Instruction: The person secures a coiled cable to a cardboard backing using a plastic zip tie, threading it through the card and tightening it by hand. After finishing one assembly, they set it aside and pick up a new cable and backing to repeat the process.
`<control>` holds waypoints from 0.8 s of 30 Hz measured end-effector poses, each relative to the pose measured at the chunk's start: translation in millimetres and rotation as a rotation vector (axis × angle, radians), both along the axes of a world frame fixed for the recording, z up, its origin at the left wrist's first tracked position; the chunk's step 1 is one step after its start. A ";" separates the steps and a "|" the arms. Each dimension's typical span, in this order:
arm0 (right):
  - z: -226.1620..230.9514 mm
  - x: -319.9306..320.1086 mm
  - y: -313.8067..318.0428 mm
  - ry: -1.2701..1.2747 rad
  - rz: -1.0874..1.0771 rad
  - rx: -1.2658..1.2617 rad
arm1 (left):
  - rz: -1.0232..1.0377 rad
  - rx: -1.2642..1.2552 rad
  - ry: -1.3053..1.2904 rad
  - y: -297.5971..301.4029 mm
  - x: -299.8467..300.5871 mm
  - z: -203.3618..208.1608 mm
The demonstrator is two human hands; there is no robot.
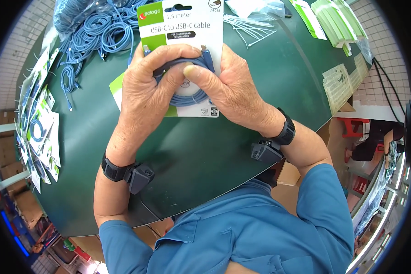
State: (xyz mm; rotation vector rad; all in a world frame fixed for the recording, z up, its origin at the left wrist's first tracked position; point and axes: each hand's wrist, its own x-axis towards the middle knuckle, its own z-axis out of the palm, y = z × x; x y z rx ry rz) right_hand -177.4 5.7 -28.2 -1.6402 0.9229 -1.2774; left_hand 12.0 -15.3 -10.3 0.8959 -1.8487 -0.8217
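Blue coil (pixel 183 100) against the front of a white-and-green card (pixel 212 28), between the hands, over the green surface (pixel 205 150); card's long axis runs away from the body; neither hand nearer, both in contact; left hand (pixel 150 84) closed, fingers curled across coil's far side; right hand (pixel 235 89) clamped at card's right edge, its thumb over coil's middle, beside left thumb; right fingers mostly hidden.

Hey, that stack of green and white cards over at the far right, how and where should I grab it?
With the right hand, once free, probably come from the near side and squeeze the near end of the stack across its long edges: its overlapping layers run lengthwise towards you.
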 end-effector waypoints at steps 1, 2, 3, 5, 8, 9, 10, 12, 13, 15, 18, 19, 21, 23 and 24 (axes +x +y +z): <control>0.5 0.0 -0.4 -0.005 -0.005 0.017 | 0.017 0.014 0.001 -0.4 -0.3 1.9; 2.1 0.1 -0.7 -0.008 -0.009 0.032 | 0.036 0.025 0.004 -0.6 -0.5 3.3; 4.6 0.9 -1.2 -0.009 -0.011 0.045 | 0.045 0.021 0.012 -0.6 -1.5 1.4; 8.0 3.7 -0.1 -0.035 -0.030 0.056 | 0.019 -0.027 0.110 -2.0 -5.9 -8.0; 7.8 5.6 2.7 -0.094 -0.086 0.086 | 0.048 -0.089 0.124 -0.9 -4.5 -4.6; 6.2 5.3 3.4 -0.108 -0.094 0.100 | 0.081 -0.110 0.078 0.7 -3.7 -3.2; 5.4 6.6 5.9 -0.124 -0.104 0.118 | 0.115 -0.127 0.030 3.3 -2.1 -1.9; 4.9 8.7 7.6 -0.133 -0.110 0.140 | 0.137 -0.184 0.004 3.1 -1.4 -2.6; 4.1 9.7 7.1 -0.126 -0.117 0.125 | 0.155 -0.239 -0.030 1.4 -1.3 -4.0; 2.4 12.3 4.8 -0.109 -0.125 0.100 | 0.183 -0.284 -0.057 -2.3 0.2 -7.5; -0.4 15.6 0.9 -0.099 -0.125 0.051 | 0.184 -0.273 -0.048 -6.6 2.6 -12.7; -0.6 14.3 2.5 -0.100 -0.129 0.021 | 0.188 -0.261 -0.036 -4.5 1.2 -15.6; -1.7 15.3 1.2 -0.089 -0.137 0.024 | 0.119 -0.120 0.053 -6.0 4.7 -18.4; -1.7 15.5 -0.5 -0.084 -0.170 0.021 | 0.090 -0.055 0.098 -5.3 5.2 -18.2; -0.7 14.4 -2.0 -0.084 -0.164 0.018 | 0.089 0.021 0.185 -3.0 2.1 -17.3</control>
